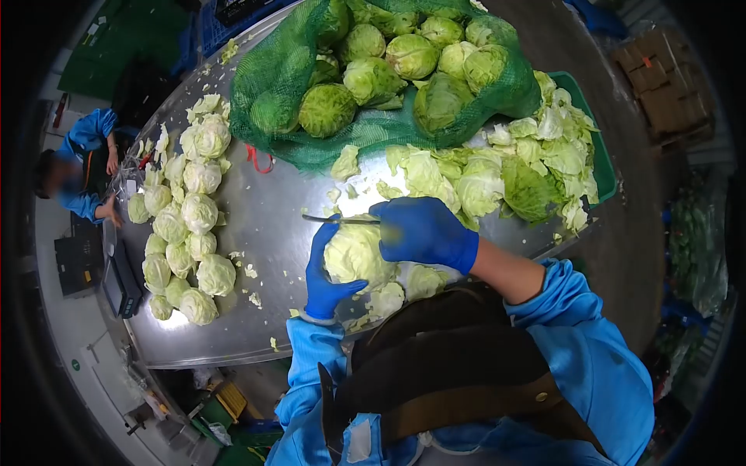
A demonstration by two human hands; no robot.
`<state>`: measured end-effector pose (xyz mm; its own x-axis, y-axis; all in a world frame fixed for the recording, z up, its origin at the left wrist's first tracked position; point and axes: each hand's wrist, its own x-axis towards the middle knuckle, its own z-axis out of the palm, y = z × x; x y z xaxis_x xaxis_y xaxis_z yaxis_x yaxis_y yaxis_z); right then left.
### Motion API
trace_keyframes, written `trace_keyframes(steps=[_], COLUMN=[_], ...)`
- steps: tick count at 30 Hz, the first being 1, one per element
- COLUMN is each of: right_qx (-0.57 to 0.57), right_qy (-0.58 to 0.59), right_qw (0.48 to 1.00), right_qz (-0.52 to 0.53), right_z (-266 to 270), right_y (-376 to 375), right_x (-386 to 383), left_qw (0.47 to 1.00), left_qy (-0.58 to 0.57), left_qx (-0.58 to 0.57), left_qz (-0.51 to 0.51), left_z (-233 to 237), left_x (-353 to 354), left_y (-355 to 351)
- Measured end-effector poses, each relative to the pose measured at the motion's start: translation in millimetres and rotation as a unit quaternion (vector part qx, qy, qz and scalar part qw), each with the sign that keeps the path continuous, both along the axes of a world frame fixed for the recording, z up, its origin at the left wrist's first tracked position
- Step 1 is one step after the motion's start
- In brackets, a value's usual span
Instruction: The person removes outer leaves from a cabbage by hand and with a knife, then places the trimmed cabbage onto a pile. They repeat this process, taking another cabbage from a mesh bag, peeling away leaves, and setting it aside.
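Note:
A pale, trimmed cabbage [359, 260] sits at the near side of the metal table, right in front of me. My left hand [325, 272], in a blue glove, wraps round its left side with thumb and fingers spread over the leaves. Gloved in blue too, my right hand [423, 233] is closed on a knife [338, 220]. The blade points left across the far top of the cabbage, its tip close to my left fingertips. The knife's handle is hidden inside my right fist. Loose leaves [386, 299] lie beside the cabbage.
Trimmed cabbages [200, 213] stand in rows on the left of the metal table [268, 233]. A green net sack [268, 85] holds untrimmed cabbages at the back. Cut leaves [482, 182] heap up toward a green crate [602, 167]. A person [85, 155] stands at the far left by a scale [120, 276].

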<state>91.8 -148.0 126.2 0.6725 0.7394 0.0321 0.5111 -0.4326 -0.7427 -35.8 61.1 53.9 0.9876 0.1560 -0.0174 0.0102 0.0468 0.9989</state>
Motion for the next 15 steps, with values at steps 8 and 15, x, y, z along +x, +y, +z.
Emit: trace_keyframes(steps=[8, 15], right_qx=[-0.018, 0.121], right_qy=[-0.01, 0.073], right_qw=[0.993, 0.986], right_qz=[-0.116, -0.091], right_z=[-91, -30], right_y=[-27, -6], right_x=[21, -8], left_qw=[0.979, 0.852], left_qy=[0.028, 0.105], left_qx=[-0.189, -0.502], left_qz=[0.069, 0.108], left_z=[-20, -31], left_x=[-14, -8], left_y=[-2, -25])
